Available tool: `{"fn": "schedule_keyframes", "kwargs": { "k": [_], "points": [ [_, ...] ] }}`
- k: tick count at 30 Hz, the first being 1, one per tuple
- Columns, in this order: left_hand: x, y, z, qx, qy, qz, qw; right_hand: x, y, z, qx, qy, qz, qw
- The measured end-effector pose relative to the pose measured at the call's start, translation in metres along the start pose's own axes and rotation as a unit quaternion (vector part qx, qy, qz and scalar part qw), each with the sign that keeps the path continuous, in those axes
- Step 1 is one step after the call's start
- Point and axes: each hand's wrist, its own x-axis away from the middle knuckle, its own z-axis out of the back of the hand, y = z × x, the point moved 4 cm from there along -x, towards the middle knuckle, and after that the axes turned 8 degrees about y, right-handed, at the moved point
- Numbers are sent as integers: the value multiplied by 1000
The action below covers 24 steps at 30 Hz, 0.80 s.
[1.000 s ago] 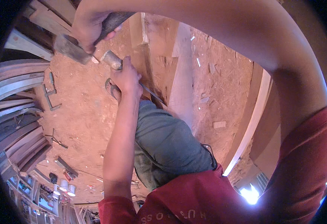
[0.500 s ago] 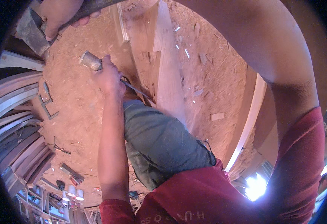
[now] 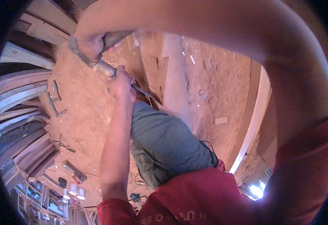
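Note:
My left hand (image 3: 121, 84) is wrapped round a chisel (image 3: 106, 69); its thick, worn handle sticks out above the fist. The thin metal blade runs down to the edge of a long pale timber (image 3: 176, 84). My right hand (image 3: 90, 44) grips a mallet (image 3: 78, 53) by its dark handle. The mallet's worn grey head is at the butt of the chisel handle, touching it or nearly so. Part of the mallet is hidden behind my right hand and forearm. My bent leg in dark trousers lies beside the timber.
Stacked boards (image 3: 21, 88) line the left side. A clamp-like metal tool (image 3: 54, 101) lies on the dusty, chip-strewn ground. White containers (image 3: 73, 188) stand at lower left. A small pale block (image 3: 220, 120) and a long board (image 3: 248, 138) lie to the right.
My right hand has swung the mallet down and rightward from the upper left, bringing its head to the chisel's butt. My left hand still holds the chisel against the timber.

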Motion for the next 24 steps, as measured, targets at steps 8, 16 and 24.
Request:
{"fn": "schedule_keyframes", "kwargs": {
  "k": [8,16,24],
  "points": [
    [-34,38,13,167,-1,-47,985,70,-6,31,-49,118,-83,988],
    [115,86,2,39,-132,-223,965,227,-23,42,-321,223,-449,803],
    [225,42,-20,-11,-306,-560,769,332,-107,50,-332,295,-604,662]
  ]
}}
